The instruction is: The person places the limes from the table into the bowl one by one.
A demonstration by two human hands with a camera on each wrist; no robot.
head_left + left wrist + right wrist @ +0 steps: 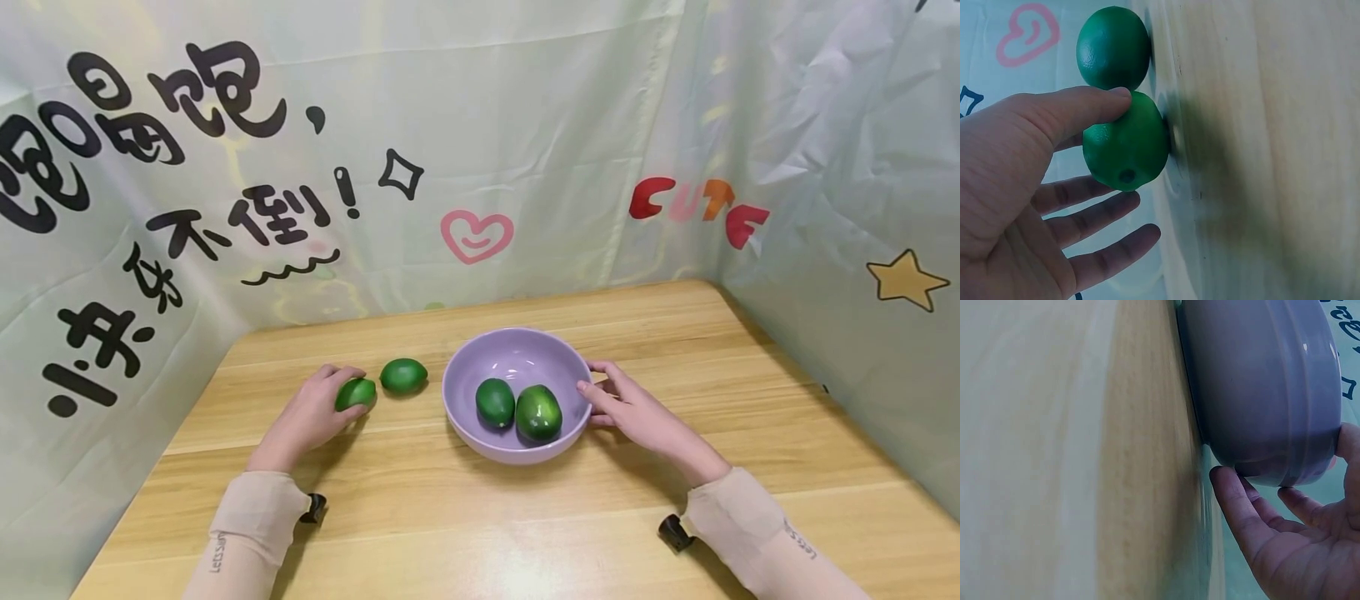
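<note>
My left hand (pixel 315 414) pinches a green lime (pixel 356 394) on the left part of the table. In the left wrist view the thumb lies over that lime (pixel 1127 147), while the lower fingers spread loosely below it. Just beyond sits a second lime (pixel 403 377), untouched. At the centre stands a purple bowl (pixel 519 343) containing a darker lime (pixel 495 402) and a larger glossy green fruit (pixel 538 413) side by side. My right hand (pixel 630 408) holds the bowl's right side, thumb at the rim and fingers against the outer wall (pixel 1254 394).
The wooden table (pixel 480 525) carries the bowl and fruit. A pale printed cloth (pixel 555 167) with lettering, a pink heart and a star hangs behind and along both sides. Each sleeve has a small black device (pixel 676 533) at the wrist.
</note>
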